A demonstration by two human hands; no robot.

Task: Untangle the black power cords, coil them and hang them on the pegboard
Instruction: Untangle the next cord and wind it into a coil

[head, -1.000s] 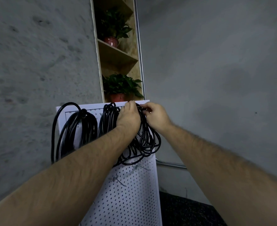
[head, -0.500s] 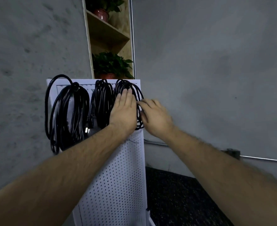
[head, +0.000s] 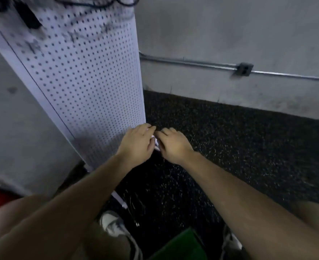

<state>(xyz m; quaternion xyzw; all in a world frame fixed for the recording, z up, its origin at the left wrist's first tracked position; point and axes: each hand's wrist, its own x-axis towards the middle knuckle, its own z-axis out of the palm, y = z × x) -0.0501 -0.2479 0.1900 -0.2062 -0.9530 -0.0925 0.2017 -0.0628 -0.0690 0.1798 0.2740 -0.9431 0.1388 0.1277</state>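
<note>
Head view, looking steeply down. The white pegboard [head: 83, 76] stands upright at left against a grey wall. The black power cords [head: 91, 1] hang at the pegboard's upper part; only their lowest loops show at the top edge of the frame, blurred. The left hand [head: 138, 141] and right hand [head: 173, 145] are side by side low down, at the pegboard's bottom right corner, knuckles up. Their fingers [head: 148, 127] are bent, the tips of the two hands nearly meeting. A small white piece [head: 155, 145] shows between them; I cannot tell whether either hand grips it. Neither hand touches the cords. Below lies a dark speckled floor [head: 230, 147]. A metal conduit [head: 192, 62] with a junction box [head: 244, 69] runs along the right wall. A light shoe [head: 111, 224] and a green object [head: 181, 244] are at the bottom.
</note>
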